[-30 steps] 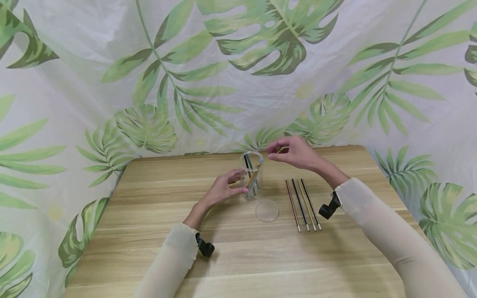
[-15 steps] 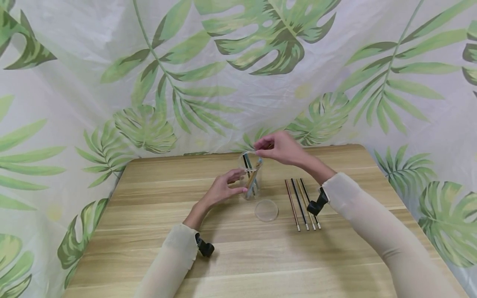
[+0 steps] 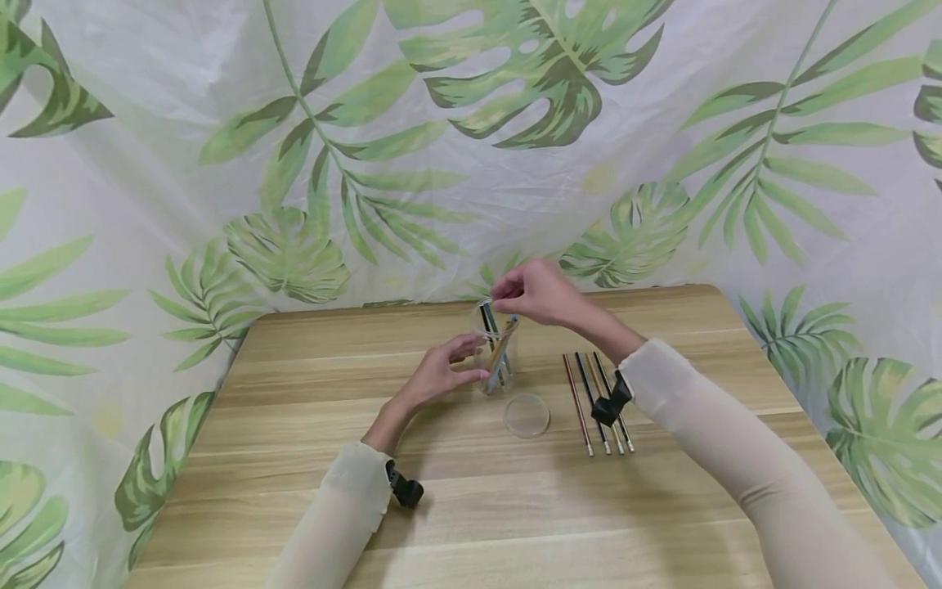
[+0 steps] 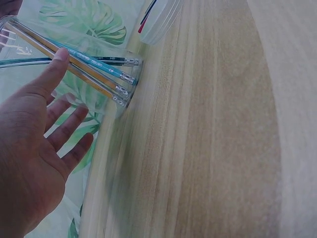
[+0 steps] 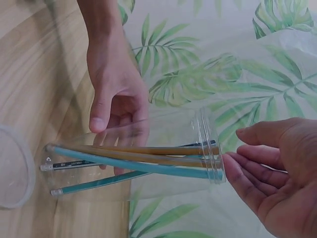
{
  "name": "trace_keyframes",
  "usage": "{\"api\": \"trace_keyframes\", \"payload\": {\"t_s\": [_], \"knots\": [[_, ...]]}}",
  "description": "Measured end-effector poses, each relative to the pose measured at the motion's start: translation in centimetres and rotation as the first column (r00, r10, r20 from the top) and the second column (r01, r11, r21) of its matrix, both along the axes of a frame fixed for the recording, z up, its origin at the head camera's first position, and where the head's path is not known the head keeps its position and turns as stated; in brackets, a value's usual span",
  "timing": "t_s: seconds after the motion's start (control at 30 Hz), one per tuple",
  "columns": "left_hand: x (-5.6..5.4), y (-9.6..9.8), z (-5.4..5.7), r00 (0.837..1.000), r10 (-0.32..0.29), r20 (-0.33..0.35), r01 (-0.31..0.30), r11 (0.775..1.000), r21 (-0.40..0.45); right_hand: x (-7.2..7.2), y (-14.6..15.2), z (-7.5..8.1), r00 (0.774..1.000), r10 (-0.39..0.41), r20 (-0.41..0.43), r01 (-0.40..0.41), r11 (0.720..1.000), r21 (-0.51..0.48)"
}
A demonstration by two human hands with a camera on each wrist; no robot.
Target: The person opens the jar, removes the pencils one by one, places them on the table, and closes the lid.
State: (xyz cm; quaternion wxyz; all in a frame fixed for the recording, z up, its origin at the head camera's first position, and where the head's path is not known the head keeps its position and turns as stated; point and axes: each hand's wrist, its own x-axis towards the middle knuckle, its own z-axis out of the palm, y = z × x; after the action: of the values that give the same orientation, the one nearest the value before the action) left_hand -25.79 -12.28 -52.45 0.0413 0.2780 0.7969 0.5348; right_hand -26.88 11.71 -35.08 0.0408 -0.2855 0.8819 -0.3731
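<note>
A clear plastic jar [image 3: 511, 360] stands upright on the table, holding several pencils [image 5: 148, 167]: yellow, light blue, teal and black. My left hand [image 3: 434, 375] is around its near left side, thumb in front and fingers behind, as the left wrist view also shows. Over the mouth, at the rim, is my right hand [image 3: 540, 293]. In the right wrist view its fingers are loosely bent beside the rim, with nothing visible between them. A round clear lid [image 3: 526, 415] lies flat just in front of the jar.
Several more pencils [image 3: 577, 401] lie side by side to the right of the lid, below my right forearm. The wooden table [image 3: 294, 458] ends at a leaf-patterned curtain [image 3: 412, 106] behind the jar.
My right hand has moved left from beside the jar to its mouth. The left hand, jar, lid and row of pencils have stayed in place.
</note>
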Motion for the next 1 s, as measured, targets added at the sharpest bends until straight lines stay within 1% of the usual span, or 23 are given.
{"api": "trace_keyframes", "payload": {"t_s": [0.1,0.33,0.57,0.83,1.0], "knots": [[0.0,0.0,0.0,1.000,-0.002,-0.004,0.002,1.000,-0.003,0.0,-0.3,0.1,1.000,-0.011,-0.009,0.011,1.000,0.024],[0.1,0.0,0.2,1.000,0.001,-0.013,-0.002,1.000,-0.024,-0.2,-0.9,0.0,1.000,-0.016,0.015,0.015,0.998,0.062],[0.1,0.0,0.2,1.000,-0.004,-0.017,0.004,1.000,-0.028,-0.4,-1.5,-0.1,0.999,-0.036,0.013,0.035,0.995,0.097],[0.1,-0.1,0.2,1.000,0.008,-0.007,-0.009,1.000,-0.016,-0.7,-1.8,-0.4,0.998,-0.040,0.038,0.036,0.995,0.096],[0.0,-0.1,0.1,1.000,-0.003,0.000,0.003,1.000,-0.030,-0.9,-2.0,-0.7,0.999,-0.038,0.034,0.035,0.995,0.091]]}}
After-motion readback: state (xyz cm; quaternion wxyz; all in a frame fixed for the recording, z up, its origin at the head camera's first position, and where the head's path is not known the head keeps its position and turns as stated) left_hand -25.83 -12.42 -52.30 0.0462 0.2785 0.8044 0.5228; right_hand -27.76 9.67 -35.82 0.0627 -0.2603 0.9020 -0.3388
